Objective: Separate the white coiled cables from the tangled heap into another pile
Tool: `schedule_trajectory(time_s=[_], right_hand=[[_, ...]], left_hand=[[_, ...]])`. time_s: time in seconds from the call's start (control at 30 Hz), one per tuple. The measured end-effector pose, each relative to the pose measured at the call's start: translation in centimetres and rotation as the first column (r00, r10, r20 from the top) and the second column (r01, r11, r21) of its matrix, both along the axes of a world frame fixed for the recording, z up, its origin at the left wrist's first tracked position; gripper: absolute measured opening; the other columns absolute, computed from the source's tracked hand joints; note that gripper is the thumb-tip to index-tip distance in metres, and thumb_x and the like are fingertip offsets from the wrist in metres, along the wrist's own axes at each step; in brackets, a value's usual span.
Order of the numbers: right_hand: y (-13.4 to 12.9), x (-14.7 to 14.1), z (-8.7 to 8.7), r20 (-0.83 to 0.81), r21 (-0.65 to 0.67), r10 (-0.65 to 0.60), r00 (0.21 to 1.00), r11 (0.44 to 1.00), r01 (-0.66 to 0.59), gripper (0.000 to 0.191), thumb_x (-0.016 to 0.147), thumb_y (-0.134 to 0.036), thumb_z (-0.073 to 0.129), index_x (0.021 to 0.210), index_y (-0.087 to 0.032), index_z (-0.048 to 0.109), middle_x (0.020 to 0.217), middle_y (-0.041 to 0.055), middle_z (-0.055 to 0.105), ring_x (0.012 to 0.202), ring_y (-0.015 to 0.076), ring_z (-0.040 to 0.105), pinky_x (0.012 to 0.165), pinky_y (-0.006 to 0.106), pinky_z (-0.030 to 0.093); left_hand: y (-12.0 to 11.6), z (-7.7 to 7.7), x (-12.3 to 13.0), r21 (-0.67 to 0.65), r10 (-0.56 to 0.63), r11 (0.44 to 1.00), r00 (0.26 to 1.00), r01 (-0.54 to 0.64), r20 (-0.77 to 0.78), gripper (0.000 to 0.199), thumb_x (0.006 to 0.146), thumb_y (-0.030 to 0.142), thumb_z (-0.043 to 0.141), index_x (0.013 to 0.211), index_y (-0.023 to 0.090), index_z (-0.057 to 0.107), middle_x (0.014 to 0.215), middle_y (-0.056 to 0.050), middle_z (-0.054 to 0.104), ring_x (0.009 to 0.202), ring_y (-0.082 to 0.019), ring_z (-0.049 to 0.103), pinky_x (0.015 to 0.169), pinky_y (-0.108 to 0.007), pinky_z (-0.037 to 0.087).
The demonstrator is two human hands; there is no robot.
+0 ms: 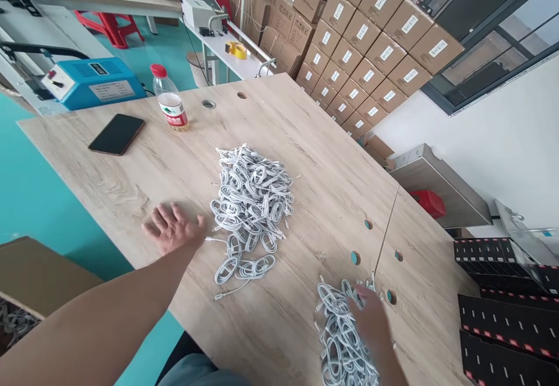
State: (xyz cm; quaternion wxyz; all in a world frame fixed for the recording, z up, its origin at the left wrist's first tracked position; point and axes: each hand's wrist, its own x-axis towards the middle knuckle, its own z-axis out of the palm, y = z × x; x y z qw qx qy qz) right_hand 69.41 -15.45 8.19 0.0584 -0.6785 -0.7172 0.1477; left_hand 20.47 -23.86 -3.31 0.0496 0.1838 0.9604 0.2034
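My left hand (173, 229) lies flat on the wooden table (131, 165), fingers spread, touching the edge of a loose pile of coiled white braided cables (251, 199). One cable end with a metal connector (213, 238) reaches towards that hand. At the near right, my right hand (369, 316) grips the top of a second heap of white cables (343, 339), its fingers closed in the loops. The lower part of this heap runs out of the picture.
A black phone (116, 134) and a red-capped bottle (171, 99) stand at the far left of the table, beside a blue machine (94, 83). Black flat boxes (506, 322) lie at the right. Stacked cartons (362, 42) fill the back.
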Motion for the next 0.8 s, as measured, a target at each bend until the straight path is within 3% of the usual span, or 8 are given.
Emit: schedule_trajectory(time_s=[0.07,0.13,0.2,0.27,0.4,0.53,0.7,0.8], right_hand=[[-1.0,-6.7,-1.8,-0.06,-0.04,0.259,0.964,0.964,-0.262,0.049,0.079,-0.029,0.06,0.126,-0.019,0.069,0.13,0.0135,0.07,0.126,0.0304,0.062,0.112,0.042,0.046],[-1.8,-14.0,-3.6,-0.077,-0.109,0.515,0.854,0.847,-0.521,0.069,0.073,-0.018,0.066,0.142,-0.02,0.058,0.143,0.0125,0.062,0.135,0.0294,0.055,0.114,0.04,0.044],[-2.0,-19.6,-4.9,-0.002,-0.133,0.572,0.82,0.813,-0.567,0.076,0.073,-0.011,0.067,0.146,-0.022,0.052,0.142,0.0136,0.06,0.131,0.0302,0.057,0.108,0.041,0.048],[-1.6,-22.3,-5.8,0.075,-0.131,0.556,0.828,0.828,-0.545,0.07,0.072,-0.008,0.068,0.139,-0.022,0.056,0.136,0.0144,0.061,0.123,0.0305,0.06,0.102,0.04,0.051],[-0.1,-21.7,-7.1,0.047,-0.116,0.528,0.848,0.846,-0.52,0.047,0.068,-0.007,0.068,0.114,-0.02,0.063,0.121,0.0135,0.062,0.115,0.0293,0.062,0.101,0.039,0.05],[0.6,-19.2,-7.1,-0.174,-0.098,0.467,0.867,0.868,-0.487,0.039,0.062,-0.01,0.067,0.099,-0.021,0.06,0.111,0.0089,0.061,0.103,0.0249,0.064,0.094,0.036,0.053],[0.8,-15.0,-3.2,-0.307,-0.133,0.337,0.89,0.911,-0.391,0.018,0.07,-0.024,0.06,0.088,-0.021,0.059,0.094,0.0037,0.064,0.084,0.0203,0.062,0.08,0.032,0.051],[0.8,-11.6,-0.6,-0.313,-0.248,0.24,0.919,0.913,-0.323,0.023,0.073,-0.035,0.06,0.09,-0.02,0.062,0.084,0.0013,0.066,0.079,0.0207,0.061,0.074,0.032,0.049]], left_hand=[[0.0,0.1,0.1,-0.001,-0.003,1.0,1.0,0.003,-0.004,0.084,0.094,0.054,0.039,0.158,0.003,0.023,0.171,-0.024,0.014,0.16,-0.036,0.004,0.128,-0.063,0.001],[-0.1,0.2,0.2,0.002,-0.005,1.0,1.0,0.005,-0.013,0.083,0.094,0.054,0.036,0.159,0.003,0.024,0.171,-0.025,0.015,0.16,-0.035,0.003,0.128,-0.062,0.0],[-0.1,0.3,0.2,0.003,-0.001,1.0,1.0,0.001,-0.012,0.083,0.094,0.054,0.036,0.159,0.004,0.024,0.171,-0.025,0.016,0.16,-0.035,0.003,0.128,-0.062,0.0],[-0.1,0.4,0.3,0.0,0.003,1.0,1.0,-0.003,0.0,0.084,0.093,0.053,0.039,0.159,0.004,0.025,0.171,-0.025,0.016,0.16,-0.035,0.003,0.129,-0.061,-0.001],[-0.2,0.4,0.3,0.0,0.0,1.0,1.0,0.0,0.028,0.084,0.091,0.051,0.042,0.158,0.003,0.026,0.171,-0.025,0.017,0.16,-0.034,0.003,0.129,-0.057,-0.006],[-0.3,0.2,0.3,0.02,0.006,1.0,0.999,-0.007,0.036,0.084,0.091,0.053,0.04,0.159,0.005,0.024,0.171,-0.024,0.015,0.16,-0.035,0.001,0.129,-0.057,-0.008],[-0.4,0.0,0.4,0.052,-0.021,0.998,1.0,0.021,0.011,0.085,0.093,0.053,0.035,0.159,0.002,0.019,0.171,-0.026,0.011,0.159,-0.035,-0.003,0.126,-0.061,-0.008],[-0.4,0.0,0.4,0.054,-0.027,0.998,1.0,0.026,0.004,0.085,0.094,0.054,0.034,0.158,0.0,0.022,0.17,-0.026,0.013,0.159,-0.034,-0.002,0.126,-0.06,-0.008]])
